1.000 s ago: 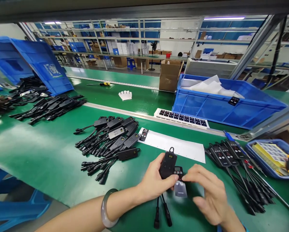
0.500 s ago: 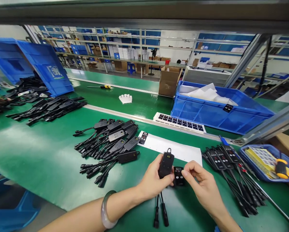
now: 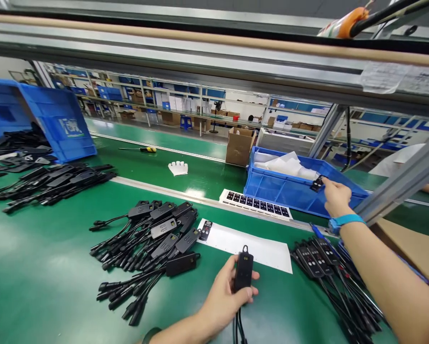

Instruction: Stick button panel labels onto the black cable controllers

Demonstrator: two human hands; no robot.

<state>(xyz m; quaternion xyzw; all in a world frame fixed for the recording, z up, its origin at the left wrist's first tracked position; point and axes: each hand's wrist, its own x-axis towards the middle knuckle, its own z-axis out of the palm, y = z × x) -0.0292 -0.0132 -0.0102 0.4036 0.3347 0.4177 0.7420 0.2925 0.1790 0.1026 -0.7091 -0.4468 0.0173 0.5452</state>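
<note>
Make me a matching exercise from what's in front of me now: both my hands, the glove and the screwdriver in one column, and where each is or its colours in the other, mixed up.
Column one:
1. Left hand
2. Right hand
3. Glove
4. Screwdriver

Column two:
A. White, on the green bench
B. At a black label by the blue bin's rim
C. Yellow and black at the handle
D. Holding a black device

Right pairs: 1-D, 2-B, 3-A, 4-C
</note>
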